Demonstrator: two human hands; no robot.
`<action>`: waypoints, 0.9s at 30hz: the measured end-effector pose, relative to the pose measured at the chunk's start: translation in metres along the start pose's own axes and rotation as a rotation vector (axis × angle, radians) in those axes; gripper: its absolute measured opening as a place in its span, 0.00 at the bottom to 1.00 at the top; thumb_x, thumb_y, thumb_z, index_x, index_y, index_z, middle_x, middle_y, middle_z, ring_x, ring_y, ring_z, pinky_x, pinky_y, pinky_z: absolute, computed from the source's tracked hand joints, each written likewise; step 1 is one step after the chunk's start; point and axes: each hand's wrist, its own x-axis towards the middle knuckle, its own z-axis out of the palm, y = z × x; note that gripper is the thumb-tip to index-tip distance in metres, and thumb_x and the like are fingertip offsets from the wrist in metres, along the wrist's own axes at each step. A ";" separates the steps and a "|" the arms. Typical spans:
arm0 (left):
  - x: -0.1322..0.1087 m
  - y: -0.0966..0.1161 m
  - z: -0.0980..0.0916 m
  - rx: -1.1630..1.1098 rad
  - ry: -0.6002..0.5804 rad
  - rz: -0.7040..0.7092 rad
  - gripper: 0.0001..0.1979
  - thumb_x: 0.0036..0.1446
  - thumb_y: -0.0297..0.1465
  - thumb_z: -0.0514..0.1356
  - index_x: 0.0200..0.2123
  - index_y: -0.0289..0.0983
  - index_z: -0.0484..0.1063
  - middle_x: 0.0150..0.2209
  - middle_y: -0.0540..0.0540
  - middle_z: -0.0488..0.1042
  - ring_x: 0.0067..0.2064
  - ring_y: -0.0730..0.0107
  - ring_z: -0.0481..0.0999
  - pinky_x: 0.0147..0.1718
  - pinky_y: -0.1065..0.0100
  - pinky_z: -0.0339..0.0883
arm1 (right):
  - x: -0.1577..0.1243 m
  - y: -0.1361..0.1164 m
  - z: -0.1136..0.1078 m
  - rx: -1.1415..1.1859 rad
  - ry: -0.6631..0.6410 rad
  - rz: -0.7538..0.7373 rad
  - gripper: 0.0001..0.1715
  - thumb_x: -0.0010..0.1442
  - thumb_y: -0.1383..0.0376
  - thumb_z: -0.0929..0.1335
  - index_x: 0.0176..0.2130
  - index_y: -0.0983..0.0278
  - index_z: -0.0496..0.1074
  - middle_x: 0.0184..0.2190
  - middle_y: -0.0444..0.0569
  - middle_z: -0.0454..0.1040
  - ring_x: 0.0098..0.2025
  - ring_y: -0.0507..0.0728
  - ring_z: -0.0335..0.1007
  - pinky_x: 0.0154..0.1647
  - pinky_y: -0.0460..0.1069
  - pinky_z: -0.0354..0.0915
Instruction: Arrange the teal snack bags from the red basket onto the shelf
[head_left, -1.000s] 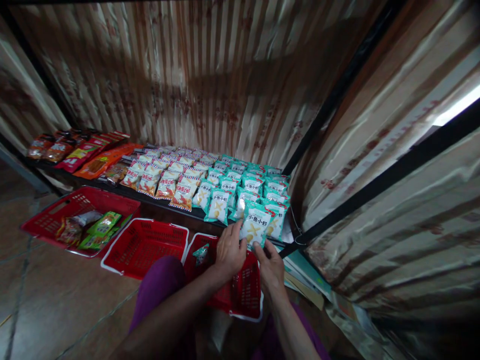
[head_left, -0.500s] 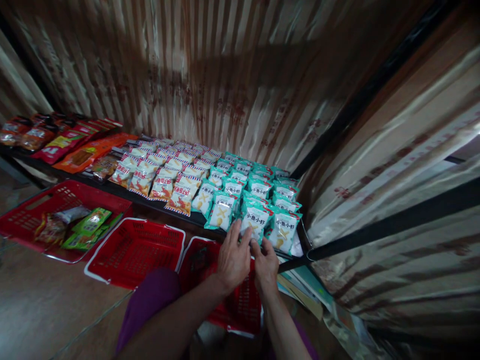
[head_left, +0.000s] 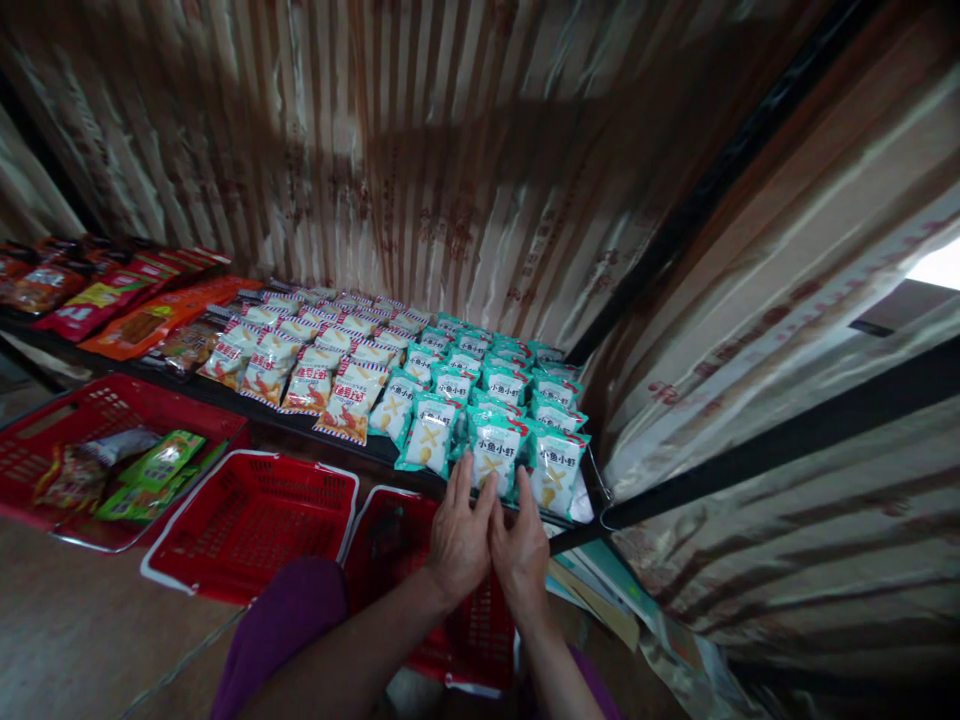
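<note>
Rows of teal-and-white snack bags stand at the right end of a dark shelf. At the front edge, my left hand has its fingers spread against the lower part of one teal bag. Beside it my right hand reaches to the same bag's lower right, fingers apart, near the rightmost front bag. Neither hand is closed round a bag. White-and-orange snack bags with striped edges stand in rows to the left of the teal ones.
Orange packets and pink packets lie further left on the shelf. Below are a red basket with snacks, a middle red basket and a third red basket under my arms. A black metal bar runs at right.
The view has shifted slightly, so the shelf appears further left. My right hand's fingers have opened and straightened, and both hands rest slightly lower against the front teal bag.
</note>
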 end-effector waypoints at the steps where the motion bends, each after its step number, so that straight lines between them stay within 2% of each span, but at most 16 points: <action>1: 0.000 0.000 0.001 -0.008 0.000 -0.005 0.23 0.61 0.28 0.53 0.60 0.40 0.58 0.67 0.36 0.47 0.66 0.50 0.49 0.58 0.49 0.60 | -0.001 -0.002 -0.002 -0.019 0.024 -0.068 0.34 0.58 0.56 0.62 0.61 0.66 0.58 0.60 0.60 0.63 0.58 0.64 0.62 0.54 0.59 0.61; 6: -0.001 0.000 0.004 -0.048 0.003 -0.056 0.22 0.63 0.30 0.50 0.59 0.37 0.59 0.66 0.35 0.48 0.66 0.53 0.50 0.58 0.51 0.59 | 0.011 -0.021 -0.011 -0.221 0.109 -0.415 0.24 0.62 0.65 0.61 0.57 0.61 0.65 0.62 0.54 0.59 0.63 0.63 0.53 0.59 0.62 0.56; 10: -0.002 -0.001 0.005 -0.086 -0.009 -0.046 0.25 0.61 0.28 0.52 0.62 0.35 0.56 0.66 0.33 0.47 0.67 0.51 0.47 0.59 0.50 0.58 | 0.034 -0.028 -0.009 -0.268 0.059 -0.588 0.27 0.62 0.70 0.59 0.59 0.57 0.63 0.66 0.50 0.51 0.67 0.64 0.43 0.61 0.66 0.53; 13: -0.002 -0.004 0.007 -0.104 -0.010 -0.060 0.26 0.60 0.26 0.51 0.62 0.35 0.55 0.66 0.33 0.48 0.67 0.52 0.46 0.59 0.49 0.58 | 0.047 -0.024 -0.004 -0.282 0.022 -0.625 0.29 0.61 0.71 0.59 0.59 0.55 0.62 0.68 0.47 0.45 0.68 0.65 0.39 0.61 0.67 0.53; 17: -0.001 -0.007 0.011 -0.115 -0.011 -0.086 0.26 0.60 0.25 0.50 0.62 0.36 0.54 0.66 0.33 0.49 0.67 0.53 0.47 0.58 0.50 0.59 | 0.051 -0.020 0.001 -0.324 0.013 -0.629 0.30 0.60 0.71 0.60 0.60 0.56 0.60 0.69 0.47 0.42 0.68 0.65 0.38 0.61 0.66 0.54; 27: 0.004 -0.008 0.008 -0.223 -0.049 -0.078 0.26 0.61 0.27 0.49 0.63 0.34 0.53 0.67 0.33 0.45 0.68 0.55 0.42 0.62 0.50 0.51 | 0.053 -0.022 0.003 -0.410 0.021 -0.599 0.28 0.60 0.72 0.60 0.59 0.60 0.61 0.67 0.52 0.47 0.67 0.64 0.39 0.61 0.63 0.55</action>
